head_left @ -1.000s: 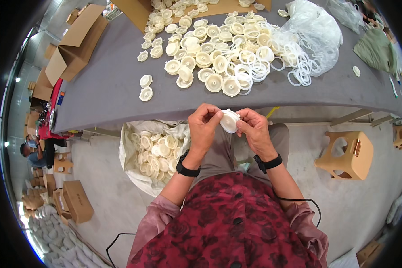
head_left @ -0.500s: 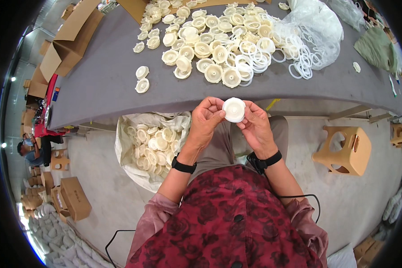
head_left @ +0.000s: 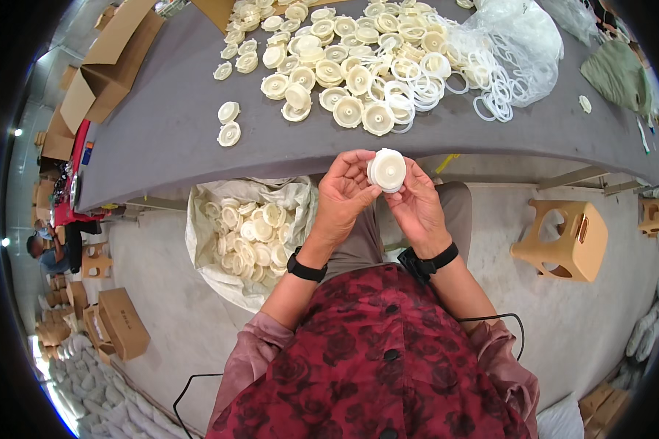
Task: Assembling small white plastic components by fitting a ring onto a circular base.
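Between my two hands, just off the table's near edge, is a round cream plastic cap (head_left: 386, 170), tilted so that its face and side rim show. My left hand (head_left: 346, 192) is closed on its left edge with thumb and fingers. From the right, my right hand (head_left: 420, 203) pinches the same cap's lower right rim. Beyond my hands lies a heap of similar cream caps (head_left: 329, 71). White sealing rings (head_left: 400, 99) lie at the heap's right side, running up to a clear plastic bag (head_left: 523, 51). Two caps (head_left: 229, 134) lie apart on the left.
The grey-covered table (head_left: 161, 124) spans the far side. Below it on the left stands a white woven sack (head_left: 205, 263) full of caps. A tan stool (head_left: 589, 241) stands right on the floor. Cardboard boxes (head_left: 121, 322) are at left; a green cloth (head_left: 615, 77) lies at far right.
The cap has turned from nearly face-on to tilted, showing its side rim. My left fingers have shifted around its edge. The view has moved slightly.
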`<control>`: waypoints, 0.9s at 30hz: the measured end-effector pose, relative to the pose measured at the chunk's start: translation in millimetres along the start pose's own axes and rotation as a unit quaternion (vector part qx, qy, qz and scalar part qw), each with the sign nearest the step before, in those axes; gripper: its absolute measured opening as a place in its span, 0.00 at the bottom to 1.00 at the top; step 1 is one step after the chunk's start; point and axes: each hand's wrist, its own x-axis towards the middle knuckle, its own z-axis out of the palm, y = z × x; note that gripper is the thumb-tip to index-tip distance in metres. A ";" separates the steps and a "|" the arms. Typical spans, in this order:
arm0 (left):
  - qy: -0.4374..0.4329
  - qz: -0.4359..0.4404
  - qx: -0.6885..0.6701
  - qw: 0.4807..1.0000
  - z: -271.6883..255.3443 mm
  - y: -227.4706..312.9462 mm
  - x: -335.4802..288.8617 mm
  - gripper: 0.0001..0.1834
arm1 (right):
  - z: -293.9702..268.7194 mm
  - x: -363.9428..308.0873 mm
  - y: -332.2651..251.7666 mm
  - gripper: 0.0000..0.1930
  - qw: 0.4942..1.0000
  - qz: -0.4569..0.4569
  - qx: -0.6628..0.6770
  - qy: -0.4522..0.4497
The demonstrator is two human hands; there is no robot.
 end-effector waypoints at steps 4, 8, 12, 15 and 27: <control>0.025 0.000 0.009 1.000 -0.2 -3.0 -0.6 0.31 | 2.3 -1.7 1.3 0.12 1.000 -0.015 -0.003 -0.027; 0.012 -0.027 0.004 1.000 -13.2 0.6 -2.9 0.23 | -6.6 -5.7 1.7 0.11 0.999 -0.011 0.011 -0.036; 0.015 -0.035 -0.025 0.999 -20.5 -1.2 -6.8 0.14 | -4.0 -11.2 -2.5 0.11 0.991 -0.033 -0.113 -0.056; 0.034 -0.026 0.010 0.999 -18.7 -3.0 -7.6 0.14 | -6.8 -13.1 -6.1 0.12 0.985 -0.031 -0.150 -0.076; -0.009 -0.052 0.101 0.993 -27.3 13.7 -9.0 0.13 | -1.5 -17.3 -31.1 0.09 0.885 -0.093 -0.442 -0.110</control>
